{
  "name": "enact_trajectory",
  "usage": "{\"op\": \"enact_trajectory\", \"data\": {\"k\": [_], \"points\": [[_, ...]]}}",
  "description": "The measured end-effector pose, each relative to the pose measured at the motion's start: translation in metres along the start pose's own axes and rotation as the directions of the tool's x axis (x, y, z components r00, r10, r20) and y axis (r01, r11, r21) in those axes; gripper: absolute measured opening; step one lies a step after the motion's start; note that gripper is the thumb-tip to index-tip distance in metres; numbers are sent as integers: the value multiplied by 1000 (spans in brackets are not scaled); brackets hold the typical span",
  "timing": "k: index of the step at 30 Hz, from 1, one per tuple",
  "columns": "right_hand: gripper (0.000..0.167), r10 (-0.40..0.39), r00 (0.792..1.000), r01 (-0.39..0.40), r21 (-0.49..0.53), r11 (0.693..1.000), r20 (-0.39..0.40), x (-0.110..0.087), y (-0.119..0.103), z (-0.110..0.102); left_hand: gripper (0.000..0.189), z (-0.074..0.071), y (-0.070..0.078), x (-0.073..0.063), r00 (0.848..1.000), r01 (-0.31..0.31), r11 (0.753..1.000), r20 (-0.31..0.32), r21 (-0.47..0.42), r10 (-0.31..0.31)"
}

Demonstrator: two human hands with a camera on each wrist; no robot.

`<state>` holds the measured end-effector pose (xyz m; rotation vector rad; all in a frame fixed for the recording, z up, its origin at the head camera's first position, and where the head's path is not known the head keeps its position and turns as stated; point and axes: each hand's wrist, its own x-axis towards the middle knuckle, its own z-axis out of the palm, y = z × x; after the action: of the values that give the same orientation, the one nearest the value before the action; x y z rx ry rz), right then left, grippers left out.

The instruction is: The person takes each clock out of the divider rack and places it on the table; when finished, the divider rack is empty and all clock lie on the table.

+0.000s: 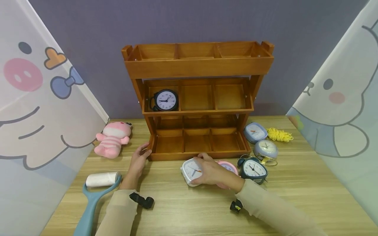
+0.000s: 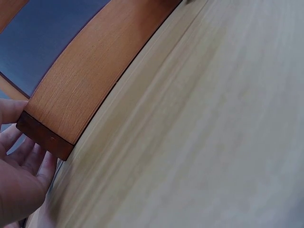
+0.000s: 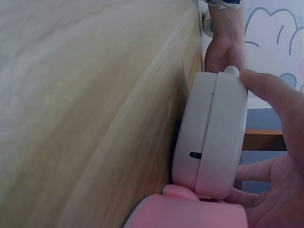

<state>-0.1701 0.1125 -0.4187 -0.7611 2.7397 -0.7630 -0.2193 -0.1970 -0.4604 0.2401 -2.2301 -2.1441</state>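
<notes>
My right hand [image 1: 210, 169] grips a white square alarm clock [image 1: 190, 168] by its edges, thumb at the near side and fingers at the far side. In the right wrist view the white clock [image 3: 213, 135] is seen edge-on, low over the table and against a pink clock [image 3: 190, 213]. Part of the pink clock [image 1: 228, 166] is hidden behind the hand. At the front left corner of a brown wooden shelf [image 1: 198, 69], my left hand [image 1: 138, 162] holds the end of the bottom tier, thumb and fingers around the corner [image 2: 50, 135].
A black clock [image 1: 166, 100] lies in the middle tier's left compartment. Right of the shelf are a dark green clock [image 1: 253, 169], a lavender clock [image 1: 265, 148], a blue clock [image 1: 255, 132] and yellow cord [image 1: 279, 134]. Leftward lie a pink plush toy [image 1: 113, 139] and a lint roller [image 1: 101, 179].
</notes>
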Motion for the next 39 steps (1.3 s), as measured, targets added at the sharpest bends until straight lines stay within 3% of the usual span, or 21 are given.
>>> {"op": "enact_trajectory", "data": {"k": [8,14,20,23,26,32,39], "points": [[93,11,1000,-11,-11,1000,20,-2,-4,-4,46,0,0,0,1000,-2,1000,-1,3,2],[88,-6,1000,6,5,1000,15,3,-12,-21,46,-1,0,-1,1000,2,1000,6,0,-2],[83,-45,998,44,-23,999,-46,18,-28,-46,46,-2,0,-2,1000,-2,1000,10,7,2],[80,-58,991,55,-30,998,-117,29,-40,-59,46,-2,0,-2,1000,-1,1000,15,11,1],[77,-70,977,67,-24,997,-202,44,-52,-72,46,-3,-1,-1,1000,2,1000,17,13,-3],[74,-94,925,101,0,995,-369,80,-70,-90,46,-4,-1,-1,1000,4,1000,14,18,-5],[74,-123,876,135,-9,991,-467,111,-82,-101,46,-3,0,-1,1000,6,1000,23,19,-6]]}}
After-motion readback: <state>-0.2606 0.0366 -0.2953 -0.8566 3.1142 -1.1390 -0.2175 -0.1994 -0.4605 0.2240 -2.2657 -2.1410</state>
